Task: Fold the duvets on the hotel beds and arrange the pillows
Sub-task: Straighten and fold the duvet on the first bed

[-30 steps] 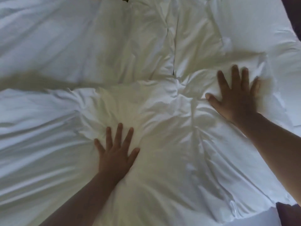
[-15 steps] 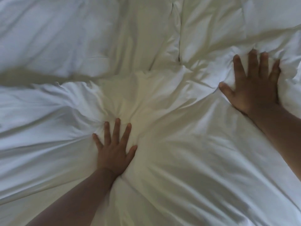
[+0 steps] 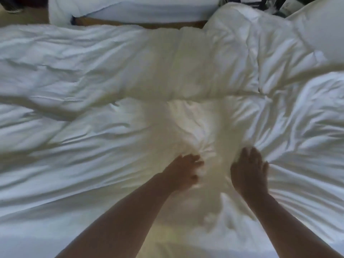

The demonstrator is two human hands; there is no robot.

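Observation:
A white duvet (image 3: 115,75) lies rumpled across the whole bed, with a folded ridge running left to right through the middle. My left hand (image 3: 183,169) is on the duvet near the centre; its fingers look curled into a bunch of the cloth, though the hand is blurred. Close beside it, my right hand (image 3: 249,172) presses flat on the duvet with fingers straight, and creases fan out from it to the right. A white pillow (image 3: 316,28) lies at the far right corner.
Beyond the far edge of the bed runs a brown strip of floor (image 3: 141,23), and past it white bedding of a second bed (image 3: 130,8). Dark furniture (image 3: 268,2) shows at the top right.
My right hand has swept from the far right in to the centre, next to my left hand. The view has pulled back, showing the bed's far edge. My left fingers have curled.

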